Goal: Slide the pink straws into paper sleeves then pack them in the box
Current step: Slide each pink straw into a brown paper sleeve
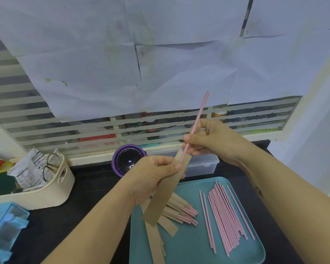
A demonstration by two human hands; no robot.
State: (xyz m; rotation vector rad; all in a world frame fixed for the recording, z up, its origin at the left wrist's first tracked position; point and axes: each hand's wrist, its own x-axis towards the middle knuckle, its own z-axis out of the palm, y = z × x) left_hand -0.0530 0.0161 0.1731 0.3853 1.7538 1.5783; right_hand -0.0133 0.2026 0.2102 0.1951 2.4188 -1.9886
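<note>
My left hand (pixel 152 176) grips a brown paper sleeve (pixel 163 197) near its top, held slanted above the teal tray (pixel 196 250). My right hand (pixel 210 138) pinches a pink straw (pixel 198 115) whose lower tip sits just inside the sleeve's upper opening. Several loose pink straws (pixel 225 216) lie on the right of the tray. Several sleeved straws (pixel 179 210) with pink ends showing lie in the tray's middle, and empty sleeves (pixel 156 242) rest at its left. A clear plastic box (pixel 202 164) stands behind the tray.
A cream basket (pixel 51 189) with scissors and packets sits at left, a blue organiser (pixel 4 229) at the near left. A purple round device (pixel 128 159) stands behind my left hand. The black counter ends at a slatted window covered with paper sheets.
</note>
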